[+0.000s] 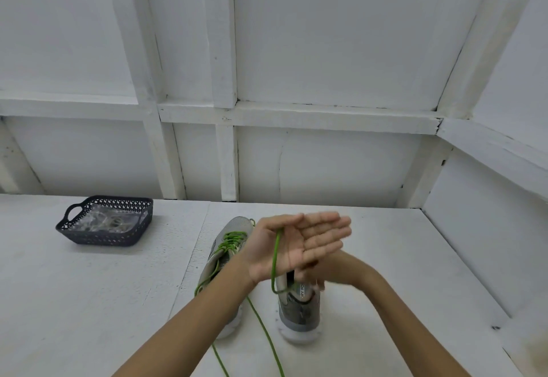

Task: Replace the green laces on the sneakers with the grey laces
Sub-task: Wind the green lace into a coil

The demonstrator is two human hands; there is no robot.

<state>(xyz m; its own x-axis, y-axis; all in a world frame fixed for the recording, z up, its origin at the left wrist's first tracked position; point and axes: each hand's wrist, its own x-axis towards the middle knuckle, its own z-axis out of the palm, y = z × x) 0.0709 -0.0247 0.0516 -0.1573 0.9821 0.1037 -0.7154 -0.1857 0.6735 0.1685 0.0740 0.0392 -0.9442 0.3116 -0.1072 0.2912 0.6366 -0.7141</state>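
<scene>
The head view shows the left hand [299, 243] at centre frame, palm up and fingers straight, released rather than gripping, with the green lace [275, 261] draped over the web by the thumb and down across the palm. The right hand [315, 281] sits just below and behind it, blurred and half hidden, so I cannot tell whether it grips anything. The lace drops to the collar of the second sneaker [299, 314], which stands heel toward the camera at lower centre. 2 green strands trail on to the bottom edge. The main risk, as I judge it, is slippage: nothing pins the round, smooth cord on the flat palm, so a tug could pull it off the hand. Loose strands might also snag the laced sneaker [229, 246] just to the left, which keeps its green crisscross, or tangle with each other. The sneakers have grey knit uppers and thick pale soles, soft and easily tipped. At left of the frame a dark plastic basket [103, 239], with lattice walls and a loop handle, holds a crinkled clear bag [109, 221] with pale coils, possibly the grey laces. It is well apart from the hands. The surface [89, 302] is matte white-painted board with a seam.
</scene>
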